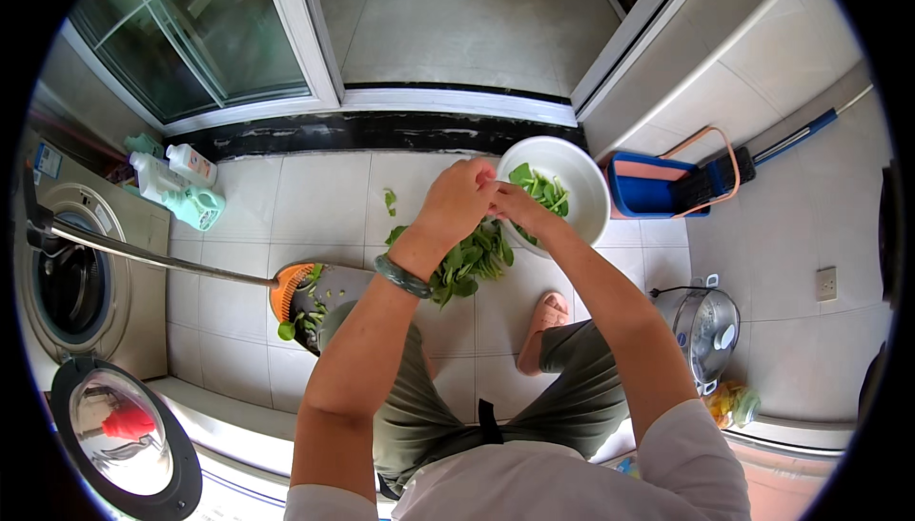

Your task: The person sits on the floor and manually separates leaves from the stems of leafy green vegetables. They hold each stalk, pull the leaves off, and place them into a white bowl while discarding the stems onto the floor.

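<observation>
My left hand (pixel 457 196), with a dark green bangle (pixel 402 276) on its wrist, meets my right hand (pixel 520 206) at the fingertips. Curled fingers hide whatever may be between them. Both hands are above the tiled floor, at the left rim of a white basin (pixel 592 196). Leafy greens with pale green stems (pixel 550 196) lie inside the basin. Beneath my forearms and hands, a heap of loose leafy greens (pixel 472 263) rests on the floor, partly covered from view. One stray leaf (pixel 389 201) lies apart, left of my left hand.
A long-handled dustpan (pixel 336 285) with an orange comb edge holds green scraps at left. Detergent bottles (pixel 175 178) stand by a washing machine (pixel 100 271). Right of the basin sits a blue-and-pink bucket (pixel 647 188) with a brush; a glass-lidded pot (pixel 708 335) is farther back.
</observation>
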Tool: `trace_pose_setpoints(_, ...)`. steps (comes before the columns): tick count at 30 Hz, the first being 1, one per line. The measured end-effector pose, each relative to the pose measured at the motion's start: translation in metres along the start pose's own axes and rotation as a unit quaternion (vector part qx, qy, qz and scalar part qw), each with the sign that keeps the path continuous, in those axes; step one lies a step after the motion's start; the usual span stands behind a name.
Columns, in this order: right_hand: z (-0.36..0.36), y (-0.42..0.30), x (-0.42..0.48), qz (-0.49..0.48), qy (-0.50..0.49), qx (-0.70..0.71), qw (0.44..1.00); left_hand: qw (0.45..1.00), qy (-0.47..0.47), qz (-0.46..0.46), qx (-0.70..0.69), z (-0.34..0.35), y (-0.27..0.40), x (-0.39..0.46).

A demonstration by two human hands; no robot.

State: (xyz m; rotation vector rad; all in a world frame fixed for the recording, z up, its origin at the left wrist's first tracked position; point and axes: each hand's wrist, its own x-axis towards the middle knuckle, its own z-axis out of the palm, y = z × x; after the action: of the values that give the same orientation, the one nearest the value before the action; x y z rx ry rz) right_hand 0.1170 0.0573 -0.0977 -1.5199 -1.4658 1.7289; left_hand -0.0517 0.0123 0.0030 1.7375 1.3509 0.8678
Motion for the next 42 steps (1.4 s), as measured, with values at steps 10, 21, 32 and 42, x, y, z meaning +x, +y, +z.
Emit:
trace_pose_setpoints(10, -0.019, -0.054, -0.090, -0.031, 0.022, 0.131, 0.991, 0.996, -0.076, 0.035, -0.026, 0.022, -0.006, 0.002)
trace_pose_setpoints(21, -0.013, -0.060, -0.096, -0.160, 0.030, 0.033, 0.986, 0.998, 0.022, 0.043, 0.031, 0.033, 0.004, -0.001)
trace_pose_setpoints(32, -0.034, -0.062, -0.100, -0.167, -0.008, -0.122, 0.978, 0.989, -0.040, 0.055, 0.135, 0.030, 0.019, -0.002)
trace_pose_setpoints(42, -0.033, -0.063, -0.109, -0.225, 0.035, -0.197, 0.954, 0.988, -0.081, 0.055, 0.116, 0.030, 0.013, 0.002)
